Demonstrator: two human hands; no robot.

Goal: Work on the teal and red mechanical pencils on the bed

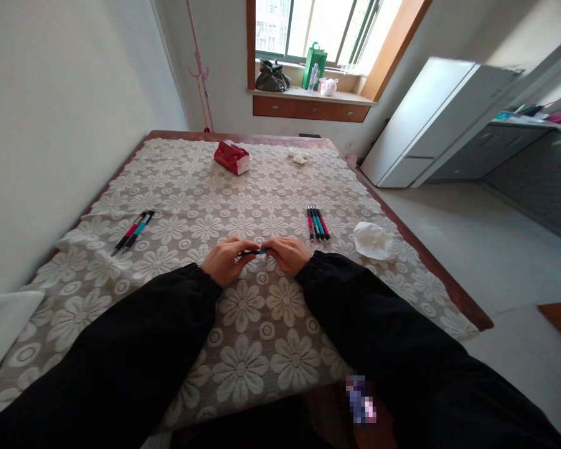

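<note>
On lace tablecloth (242,304), left hand (225,259) and right hand (287,252) pinching a pen (262,251), lined-up pens (316,224) rightward, red packet (229,157) beyond

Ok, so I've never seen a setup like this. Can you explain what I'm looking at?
There's no machine here, just a person wearing a camera on their head. It looks forward and down, so the black sleeves stretch away from you. The left hand and right hand together hold a black-and-teal pen over a floral lace tablecloth. Red and teal pens lie in a group on the left and a row on the right. Beside that row is something white and crumpled, perhaps tissue; farther back sits a red tissue pack.
</note>
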